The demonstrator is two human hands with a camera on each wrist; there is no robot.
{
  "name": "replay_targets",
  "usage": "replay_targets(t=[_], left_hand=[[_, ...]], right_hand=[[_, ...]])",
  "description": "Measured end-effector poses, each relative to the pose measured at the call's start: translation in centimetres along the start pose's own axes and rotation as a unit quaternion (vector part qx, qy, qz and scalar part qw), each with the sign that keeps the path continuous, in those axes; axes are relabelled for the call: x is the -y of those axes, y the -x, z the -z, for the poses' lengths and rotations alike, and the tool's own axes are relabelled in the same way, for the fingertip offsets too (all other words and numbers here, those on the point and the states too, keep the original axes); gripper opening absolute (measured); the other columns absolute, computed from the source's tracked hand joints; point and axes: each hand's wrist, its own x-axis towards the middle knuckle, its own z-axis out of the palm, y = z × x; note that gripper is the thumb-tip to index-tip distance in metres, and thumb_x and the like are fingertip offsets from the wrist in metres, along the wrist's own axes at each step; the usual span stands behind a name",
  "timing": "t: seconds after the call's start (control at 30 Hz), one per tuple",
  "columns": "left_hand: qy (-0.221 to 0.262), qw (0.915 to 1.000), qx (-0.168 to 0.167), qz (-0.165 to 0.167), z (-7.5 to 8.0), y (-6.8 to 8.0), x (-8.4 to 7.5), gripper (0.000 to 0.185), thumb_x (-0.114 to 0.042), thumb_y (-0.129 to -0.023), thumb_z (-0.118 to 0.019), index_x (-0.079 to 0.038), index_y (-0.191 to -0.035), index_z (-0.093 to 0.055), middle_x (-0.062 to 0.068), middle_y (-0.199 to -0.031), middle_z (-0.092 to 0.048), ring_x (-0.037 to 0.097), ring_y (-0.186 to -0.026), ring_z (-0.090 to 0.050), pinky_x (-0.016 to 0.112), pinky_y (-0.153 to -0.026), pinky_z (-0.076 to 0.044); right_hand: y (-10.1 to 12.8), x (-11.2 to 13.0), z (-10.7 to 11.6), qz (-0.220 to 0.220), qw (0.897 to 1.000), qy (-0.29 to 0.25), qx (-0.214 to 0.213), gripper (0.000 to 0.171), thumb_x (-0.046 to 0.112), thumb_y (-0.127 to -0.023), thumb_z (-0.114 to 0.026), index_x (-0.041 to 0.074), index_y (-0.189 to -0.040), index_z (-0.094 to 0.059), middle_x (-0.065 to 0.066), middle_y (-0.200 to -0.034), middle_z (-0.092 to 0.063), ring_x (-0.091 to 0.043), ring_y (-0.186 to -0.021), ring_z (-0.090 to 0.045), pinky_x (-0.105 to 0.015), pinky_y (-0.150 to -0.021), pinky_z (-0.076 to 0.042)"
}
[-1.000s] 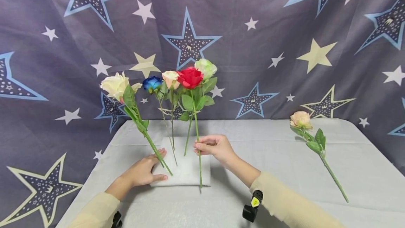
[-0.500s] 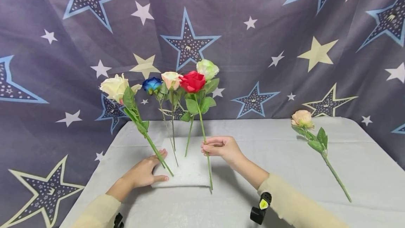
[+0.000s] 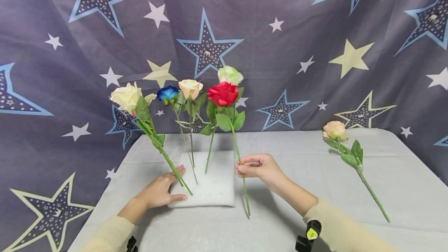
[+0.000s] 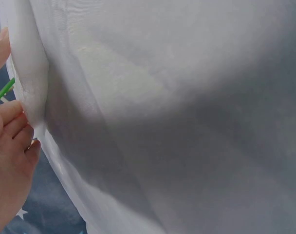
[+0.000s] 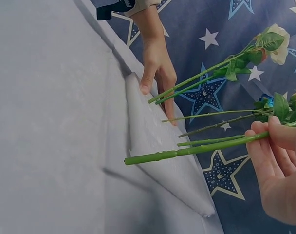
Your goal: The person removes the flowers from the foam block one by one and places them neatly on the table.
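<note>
My right hand (image 3: 263, 169) pinches the green stem of a red rose (image 3: 223, 95) between thumb and fingers. The cut end of that stem (image 5: 153, 158) points down past the right side of a white fabric-covered block (image 3: 218, 195). On the block's left side rests my left hand (image 3: 158, 193), thumb and fingers spread at its edge. Standing in the block are cream roses (image 3: 126, 97) leaning left, a blue rose (image 3: 168, 94), a pale pink rose (image 3: 190, 88) and a light green rose (image 3: 230, 74), which the red one partly overlaps in the head view.
A peach rose (image 3: 334, 130) with a leafy stem lies at the right on the grey-white tablecloth (image 3: 301, 151). Behind the table hangs a dark curtain (image 3: 266, 49) printed with stars. Each wrist carries a small black camera (image 3: 308, 235).
The right hand has moved right and slightly toward the front with the red rose, whose stem now stands off the block's right side. The left hand has stayed in place.
</note>
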Motion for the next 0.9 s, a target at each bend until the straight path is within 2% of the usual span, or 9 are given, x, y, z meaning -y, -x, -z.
replay_targets(t=[0.3,0.53,0.77,0.9], left_hand=[[0.007,1.0,-0.002,0.001,-0.1,0.1,0.1,0.091,-0.057,-0.079,-0.069,-0.001,-0.145,-0.04,0.02,-0.152,-0.039,0.04,-0.138,-0.04,0.054,-0.115,-0.034],[0.012,0.9999,-0.002,0.003,-0.1,0.2,0.0,0.091,-0.056,-0.079,-0.069,0.0,-0.145,-0.039,0.02,-0.152,-0.038,0.04,-0.138,-0.04,0.054,-0.115,-0.033],[0.017,0.9999,-0.001,0.0,0.0,0.2,0.0,0.092,-0.056,-0.079,-0.069,0.0,-0.145,-0.039,0.021,-0.152,-0.037,0.041,-0.139,-0.038,0.055,-0.116,-0.032],[0.015,0.9999,-0.004,0.0,0.1,0.1,0.0,0.092,-0.057,-0.079,-0.068,0.0,-0.145,-0.038,0.02,-0.153,-0.036,0.041,-0.139,-0.039,0.055,-0.116,-0.032]], right_hand=[[1.6,-0.1,1.6,0.002,1.0,0.011,0.001,0.043,0.003,-0.083,-0.071,-0.023,-0.114,-0.056,0.002,-0.086,-0.077,-0.01,-0.079,-0.073,-0.034,-0.082,-0.061],[2.4,-0.1,3.0,-0.002,1.0,-0.009,-0.001,0.042,0.002,-0.084,-0.07,-0.023,-0.115,-0.055,0.003,-0.087,-0.077,-0.011,-0.082,-0.074,-0.031,-0.083,-0.061],[3.0,-0.1,4.4,-0.019,1.0,-0.011,-0.023,0.027,0.001,-0.085,-0.068,-0.01,-0.109,-0.065,0.002,-0.087,-0.076,-0.011,-0.083,-0.074,-0.03,-0.083,-0.061],[3.3,-0.2,5.3,-0.027,0.999,-0.002,-0.038,0.026,0.001,-0.086,-0.067,-0.009,-0.11,-0.065,0.002,-0.087,-0.076,-0.01,-0.084,-0.073,-0.03,-0.083,-0.061]])
